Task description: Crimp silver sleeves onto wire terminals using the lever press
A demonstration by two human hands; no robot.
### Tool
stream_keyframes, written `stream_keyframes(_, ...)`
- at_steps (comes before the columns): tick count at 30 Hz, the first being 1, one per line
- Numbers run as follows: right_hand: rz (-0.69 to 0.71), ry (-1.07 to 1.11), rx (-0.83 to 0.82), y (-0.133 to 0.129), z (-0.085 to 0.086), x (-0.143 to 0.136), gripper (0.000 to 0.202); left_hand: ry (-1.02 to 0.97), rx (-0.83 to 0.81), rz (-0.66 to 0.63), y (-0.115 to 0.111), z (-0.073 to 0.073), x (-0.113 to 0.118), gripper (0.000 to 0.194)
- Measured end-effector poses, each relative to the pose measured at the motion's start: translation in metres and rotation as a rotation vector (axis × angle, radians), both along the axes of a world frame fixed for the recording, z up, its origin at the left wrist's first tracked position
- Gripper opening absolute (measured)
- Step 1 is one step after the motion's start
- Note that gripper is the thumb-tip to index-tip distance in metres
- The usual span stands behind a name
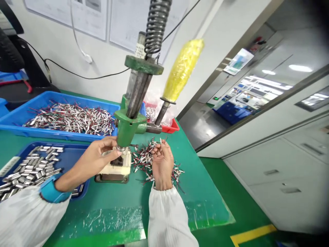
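Note:
My left hand (99, 156) reaches in at the base of a green hand press (130, 125). Its thumb and fingers close around a spot just under the ram, where a bit of shiny metal shows; I cannot make out what they hold. Below it is the press's pale base block (125, 164). My right hand (163, 161) is palm up over a loose pile of small silver parts with red and black wires (144, 157). Between its thumb and fingers it pinches one small wired part (161, 141).
Left stands a dark blue tray of metal cylinders (33, 168); behind it, a blue bin (61, 136) contains many wired parts. The press's yellow-wrapped lever (182, 70) slants up right. A red tray (174, 127) sits behind. The green table's (205, 192) right edge borders a walkway.

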State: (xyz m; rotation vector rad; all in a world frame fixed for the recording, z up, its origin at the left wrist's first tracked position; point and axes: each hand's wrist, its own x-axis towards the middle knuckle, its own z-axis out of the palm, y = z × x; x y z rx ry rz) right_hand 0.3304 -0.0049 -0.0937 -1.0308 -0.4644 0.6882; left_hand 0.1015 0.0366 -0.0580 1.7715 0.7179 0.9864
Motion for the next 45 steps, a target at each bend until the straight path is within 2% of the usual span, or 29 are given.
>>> stream_keyframes(2, 0.011, 0.060, 0.005, -0.001, 0.002, 0.001, 0.053, 0.035, -0.042, -0.080, 0.001, 0.003, -0.004, 0.036)
stream_keyframes(4, 0.014, 0.111, 0.009, -0.002, 0.004, 0.000, 0.057, 0.120, -0.020, -0.091, 0.003, 0.006, -0.014, 0.034)
stream_keyframes(5, 0.012, 0.134, 0.010, -0.003, 0.005, 0.000, 0.058, 0.153, 0.015, -0.037, 0.006, 0.007, -0.021, 0.034)
stream_keyframes(8, -0.003, 0.196, 0.008, -0.006, 0.008, -0.003, 0.058, 0.191, 0.169, 0.322, 0.020, 0.013, -0.050, 0.042)
stream_keyframes(10, -0.007, 0.217, -0.009, -0.007, 0.008, -0.005, 0.058, 0.250, 0.210, 0.478, 0.028, 0.019, -0.075, 0.048)
stream_keyframes(12, -0.003, 0.208, -0.038, -0.009, 0.007, -0.008, 0.058, 0.383, 0.176, 0.438, 0.030, 0.024, -0.102, 0.043)
stream_keyframes(14, -0.007, 0.165, -0.071, -0.014, 0.006, -0.015, 0.057, 0.561, 0.141, 0.310, 0.025, 0.026, -0.123, 0.033)
stream_keyframes(16, -0.028, 0.096, -0.108, -0.023, 0.005, -0.027, 0.055, 0.751, 0.142, 0.213, 0.015, 0.022, -0.137, 0.027)
stream_keyframes(18, -0.047, 0.015, -0.144, -0.034, 0.004, -0.042, 0.053, 0.916, 0.167, 0.180, 0.006, 0.014, -0.144, 0.022)
stream_keyframes(21, -0.007, -0.055, -0.190, -0.049, 0.000, -0.067, 0.053, 1.047, 0.218, 0.194, 0.000, 0.000, -0.143, 0.016)
stream_keyframes(24, 0.044, -0.118, -0.228, -0.055, -0.004, -0.090, 0.054, 1.045, 0.256, 0.208, 0.003, -0.013, -0.134, 0.022)
stream_keyframes(30, 0.051, -0.443, -0.220, -0.043, -0.003, -0.122, 0.052, 0.919, 0.351, 0.223, 0.009, -0.034, -0.119, 0.030)
stream_keyframes(34, 0.088, -0.499, -0.270, -0.036, -0.005, -0.128, 0.054, 0.883, 0.378, 0.278, 0.011, -0.044, -0.119, 0.025)
stream_keyframes(39, 0.193, -0.603, -0.389, -0.035, -0.011, -0.117, 0.056, 0.814, 0.383, 0.263, 0.016, -0.046, -0.119, 0.023)
stream_keyframes(42, 0.200, -0.742, -0.448, -0.034, -0.011, -0.110, 0.053, 0.612, 0.336, 0.286, 0.013, -0.039, -0.111, 0.017)
stream_keyframes(45, 0.142, -0.827, -0.447, -0.032, -0.013, -0.108, 0.051, 0.362, 0.235, 0.249, 0.003, -0.027, -0.097, 0.014)
